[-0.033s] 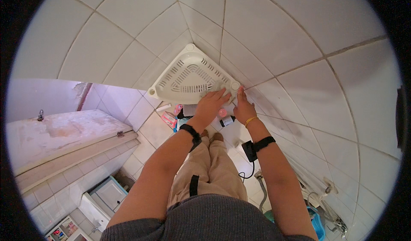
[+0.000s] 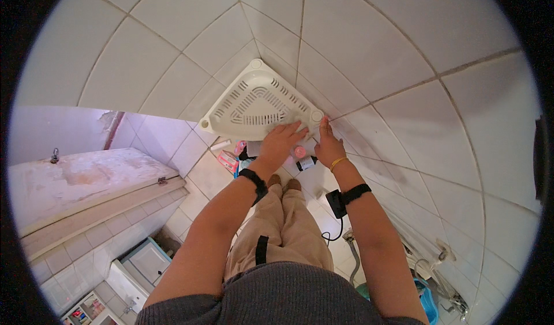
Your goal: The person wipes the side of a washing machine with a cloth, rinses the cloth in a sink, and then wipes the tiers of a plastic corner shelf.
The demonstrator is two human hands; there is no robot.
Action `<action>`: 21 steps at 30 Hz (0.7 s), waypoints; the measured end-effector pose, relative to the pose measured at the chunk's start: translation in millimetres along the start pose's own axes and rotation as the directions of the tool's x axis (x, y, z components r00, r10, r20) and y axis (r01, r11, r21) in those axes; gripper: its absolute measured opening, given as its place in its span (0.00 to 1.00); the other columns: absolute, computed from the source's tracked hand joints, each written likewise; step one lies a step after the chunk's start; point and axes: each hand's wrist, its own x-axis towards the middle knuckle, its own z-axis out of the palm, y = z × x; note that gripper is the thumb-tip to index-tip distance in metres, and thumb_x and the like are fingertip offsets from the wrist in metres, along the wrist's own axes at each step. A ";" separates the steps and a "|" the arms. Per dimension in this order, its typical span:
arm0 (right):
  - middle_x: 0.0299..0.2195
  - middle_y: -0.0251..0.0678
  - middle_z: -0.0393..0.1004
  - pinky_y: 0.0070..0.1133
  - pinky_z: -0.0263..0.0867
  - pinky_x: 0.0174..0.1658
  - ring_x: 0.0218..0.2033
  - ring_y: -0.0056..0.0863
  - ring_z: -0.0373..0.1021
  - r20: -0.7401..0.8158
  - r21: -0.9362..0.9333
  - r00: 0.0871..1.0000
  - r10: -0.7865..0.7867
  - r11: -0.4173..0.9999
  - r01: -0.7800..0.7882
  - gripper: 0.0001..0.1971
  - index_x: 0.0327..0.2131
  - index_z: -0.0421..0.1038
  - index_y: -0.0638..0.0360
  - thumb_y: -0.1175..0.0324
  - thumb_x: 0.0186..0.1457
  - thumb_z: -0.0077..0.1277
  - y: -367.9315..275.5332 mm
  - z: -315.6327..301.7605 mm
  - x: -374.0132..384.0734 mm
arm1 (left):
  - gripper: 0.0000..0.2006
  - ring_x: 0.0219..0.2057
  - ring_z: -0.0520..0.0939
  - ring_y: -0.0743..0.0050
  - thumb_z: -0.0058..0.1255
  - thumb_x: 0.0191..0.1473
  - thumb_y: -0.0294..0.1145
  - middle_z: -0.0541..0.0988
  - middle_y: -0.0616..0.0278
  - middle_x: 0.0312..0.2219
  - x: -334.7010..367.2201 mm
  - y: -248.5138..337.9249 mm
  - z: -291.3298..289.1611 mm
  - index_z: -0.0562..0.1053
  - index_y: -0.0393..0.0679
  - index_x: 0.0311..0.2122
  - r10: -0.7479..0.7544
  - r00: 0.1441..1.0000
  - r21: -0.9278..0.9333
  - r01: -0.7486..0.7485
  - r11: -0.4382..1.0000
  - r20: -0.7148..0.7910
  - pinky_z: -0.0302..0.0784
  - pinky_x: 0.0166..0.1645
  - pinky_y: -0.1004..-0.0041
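Observation:
A cream plastic corner shelf (image 2: 216, 130) with slotted vents and a round post at each corner sits where two tiled walls meet. At its front right edge, my left hand (image 2: 281, 143) presses a pale, crumpled cloth (image 2: 294, 119) against the tray, fingers bent over it. The cloth partly blends with the shelf, and the palm's underside is hidden. My right hand (image 2: 330, 147) grips the shelf's right corner beside the post, with one finger stretched up along its outer side. The thumb's exact contact is hard to see.
Below the shelf are a dark bottle (image 2: 306, 163), a pink round-topped item (image 2: 299, 151) and a pink-red packet (image 2: 228, 161). A white door (image 2: 86, 180) is at left, a blue-fronted cabinet (image 2: 147, 261) at lower left. A blue basin (image 2: 427, 302) and a grey hose (image 2: 354, 258) are at lower right.
My left hand has shifted slightly left and toward me along the shelf edge, with the cloth under it. My right hand stays at the corner.

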 end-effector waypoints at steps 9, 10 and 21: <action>0.70 0.41 0.37 0.55 0.46 0.64 0.70 0.40 0.42 0.001 0.050 0.999 0.035 0.998 -0.035 0.51 0.68 0.23 0.56 0.68 0.54 0.54 -9.6 1.5 -2.6 | 0.27 0.54 0.74 0.57 0.50 0.46 0.22 0.72 0.59 0.56 -36.0 -27.3 -15.1 0.71 0.51 0.55 -0.070 0.997 0.046 0.071 0.996 -0.025 0.68 0.60 0.61; 0.70 0.42 0.37 0.54 0.47 0.63 0.70 0.40 0.42 -0.021 0.083 1.000 0.017 0.996 -0.015 0.51 0.68 0.23 0.57 0.69 0.53 0.53 -2.0 4.8 1.7 | 0.27 0.54 0.74 0.55 0.50 0.48 0.22 0.72 0.58 0.56 -24.8 -18.3 -15.4 0.70 0.52 0.56 -0.094 0.992 -0.053 0.090 0.995 -0.083 0.68 0.59 0.60; 0.70 0.48 0.38 0.53 0.53 0.60 0.68 0.46 0.47 -0.055 0.162 0.998 -0.010 0.987 0.019 0.49 0.67 0.23 0.64 0.72 0.53 0.49 1.3 12.4 9.9 | 0.26 0.52 0.75 0.49 0.52 0.53 0.29 0.75 0.47 0.50 29.2 16.8 -5.0 0.65 0.44 0.58 -0.287 0.957 -0.360 0.282 0.889 0.040 0.71 0.55 0.58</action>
